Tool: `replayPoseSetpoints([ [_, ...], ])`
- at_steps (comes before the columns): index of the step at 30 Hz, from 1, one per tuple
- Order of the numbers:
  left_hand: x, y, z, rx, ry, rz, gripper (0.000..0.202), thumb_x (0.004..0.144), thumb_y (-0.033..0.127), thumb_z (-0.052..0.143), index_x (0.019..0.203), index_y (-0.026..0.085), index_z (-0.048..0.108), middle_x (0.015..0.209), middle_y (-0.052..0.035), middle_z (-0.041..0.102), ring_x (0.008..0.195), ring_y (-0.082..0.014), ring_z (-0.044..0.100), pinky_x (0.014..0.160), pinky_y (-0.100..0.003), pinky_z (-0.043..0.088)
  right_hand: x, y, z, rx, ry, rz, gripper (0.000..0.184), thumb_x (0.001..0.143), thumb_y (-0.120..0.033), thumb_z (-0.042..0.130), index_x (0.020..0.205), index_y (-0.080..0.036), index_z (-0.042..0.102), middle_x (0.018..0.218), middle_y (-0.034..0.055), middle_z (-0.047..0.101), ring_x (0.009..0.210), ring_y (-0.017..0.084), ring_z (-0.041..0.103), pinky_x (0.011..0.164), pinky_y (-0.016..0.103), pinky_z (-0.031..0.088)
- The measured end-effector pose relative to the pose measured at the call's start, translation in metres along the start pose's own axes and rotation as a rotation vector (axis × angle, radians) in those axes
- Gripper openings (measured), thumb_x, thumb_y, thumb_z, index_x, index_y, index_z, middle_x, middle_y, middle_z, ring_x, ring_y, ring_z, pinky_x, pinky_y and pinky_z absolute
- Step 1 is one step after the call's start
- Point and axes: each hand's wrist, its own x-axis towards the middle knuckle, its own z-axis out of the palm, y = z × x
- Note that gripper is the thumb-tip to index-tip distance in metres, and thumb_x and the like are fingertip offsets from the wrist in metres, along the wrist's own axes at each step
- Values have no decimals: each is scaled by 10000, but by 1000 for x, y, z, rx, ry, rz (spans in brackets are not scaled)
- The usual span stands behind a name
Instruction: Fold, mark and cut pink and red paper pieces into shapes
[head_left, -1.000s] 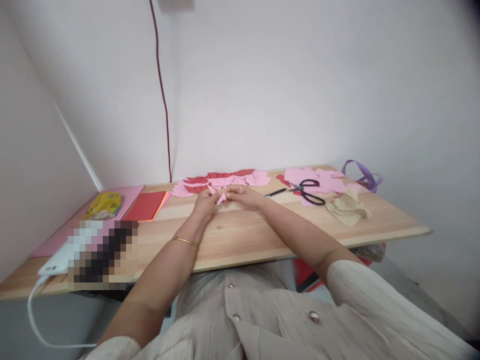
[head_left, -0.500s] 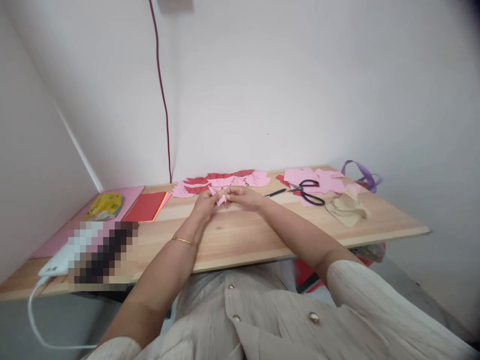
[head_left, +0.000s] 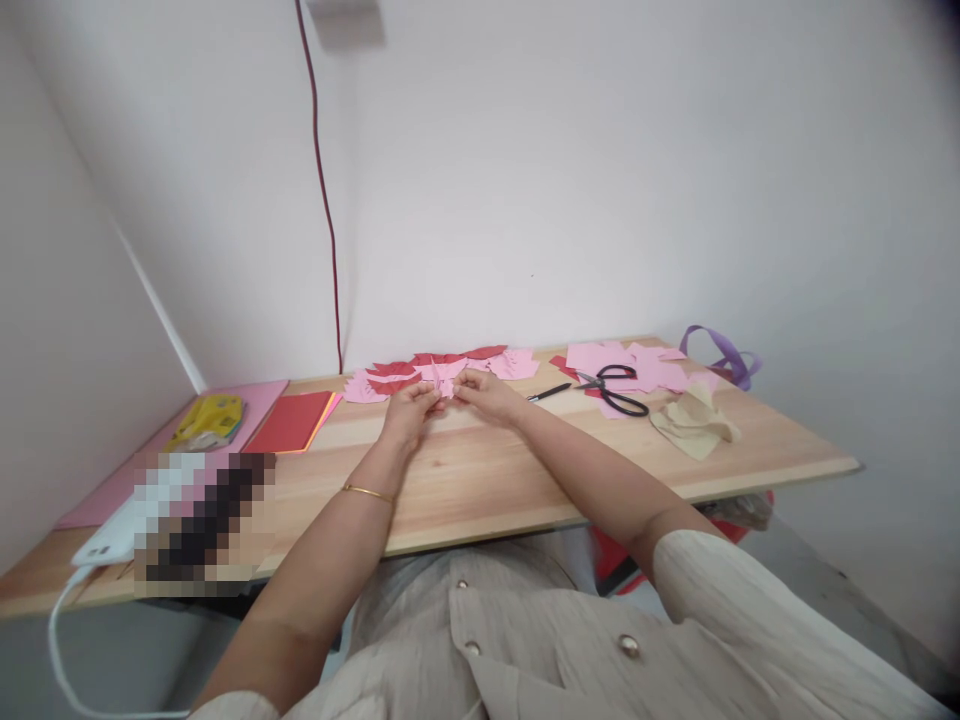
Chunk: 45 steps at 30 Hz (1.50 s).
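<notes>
My left hand point(head_left: 410, 410) and my right hand point(head_left: 489, 396) meet over the middle of the wooden table point(head_left: 480, 485). Between their fingertips is a small piece of pink paper point(head_left: 444, 382), pinched from both sides. The fingers partly hide its shape. Just behind my hands lies a row of cut pink paper pieces point(head_left: 365, 387) and red paper pieces point(head_left: 395, 371), with notched or creased edges. A black pen point(head_left: 550, 392) rests to the right of my right hand. Black-handled scissors point(head_left: 611, 388) lie beyond it, blades apart, partly over pink paper.
Pink paper sheets point(head_left: 600, 357), a crumpled beige cloth or paper point(head_left: 695, 420) and a purple strap point(head_left: 724, 357) are at the right. On the left are red sheets point(head_left: 289, 422), a yellow packet point(head_left: 208, 420) and a white device point(head_left: 105, 541) with a cable. Part of that area is blurred out.
My fingers have shifted slightly on the pink paper, which now stands more upright between them. The camera view has tilted up a little. Other things lie as before.
</notes>
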Motion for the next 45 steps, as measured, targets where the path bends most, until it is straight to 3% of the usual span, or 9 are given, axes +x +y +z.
replayPoseSetpoints([
  [4,-2,0,2,38,-8,14,337,494,273,833,740,131,652,664,-9,636,569,-108,592,631,-272,497,0,-4,2,25,81,-38,272,733,-377,650,892,-180,550,820,-11,581,745,110,554,720,256,454],
  [6,-3,-1,3,63,-34,17,330,505,299,834,736,131,667,665,-20,646,575,-110,594,634,-269,497,-1,-6,3,63,59,-43,309,719,-382,671,921,-180,552,835,-2,586,763,116,556,725,259,457],
  [16,-6,-2,6,36,-103,-31,267,545,253,813,730,127,668,700,-36,660,591,-121,614,662,-295,528,0,-3,5,66,43,-60,248,728,-392,642,814,-174,560,759,-16,559,689,113,516,667,250,421],
  [23,-7,-3,6,-165,-142,-190,275,551,228,811,701,157,591,679,-1,594,640,-134,604,683,-341,548,0,-2,8,78,69,-61,154,718,-299,614,780,-180,539,711,-40,509,650,101,480,628,238,390],
  [27,-10,-3,9,-36,-132,-30,283,569,294,808,698,150,601,705,0,573,662,-116,571,652,-277,528,0,-3,7,74,51,-36,154,702,-287,618,775,-178,538,710,-35,517,655,107,489,628,242,398],
  [30,-12,-1,12,39,-93,54,318,544,313,816,597,149,548,626,26,509,619,-96,527,633,-250,507,0,-4,8,112,35,-28,185,684,-267,631,815,-182,531,712,-40,506,640,99,478,615,237,397],
  [38,-15,4,15,7,-57,15,350,489,288,822,549,154,504,594,38,478,606,-99,507,619,-268,506,-2,-5,11,194,47,-75,228,694,-232,621,902,-182,542,807,-22,517,703,95,488,624,224,399],
  [45,-14,4,14,71,-54,32,309,515,355,817,639,144,628,631,15,541,596,-102,507,580,-256,474,-3,-7,10,166,35,-62,179,699,-239,628,855,-167,577,744,-24,526,662,94,472,618,230,386],
])
